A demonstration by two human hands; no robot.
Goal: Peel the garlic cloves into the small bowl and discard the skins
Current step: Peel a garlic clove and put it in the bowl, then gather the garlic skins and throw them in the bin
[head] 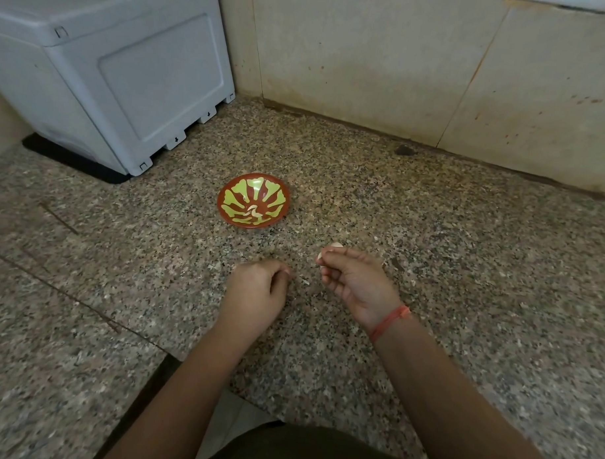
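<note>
A small red bowl (254,202) with a yellow-green pattern sits on the granite counter and holds a few peeled garlic cloves (253,212). In front of it, my right hand (354,282) pinches a pale garlic clove (320,257) at its fingertips. Another clove (337,245) lies on the counter just beyond that hand. My left hand (258,289) rests on the counter with its fingers curled; whether it holds anything is hidden. A small pale scrap of skin (306,282) lies between the two hands.
A grey plastic appliance (111,78) stands at the back left on a black mat. A stained tiled wall (403,61) runs along the back. The speckled granite counter (464,269) extends to both sides; its front edge is near my body.
</note>
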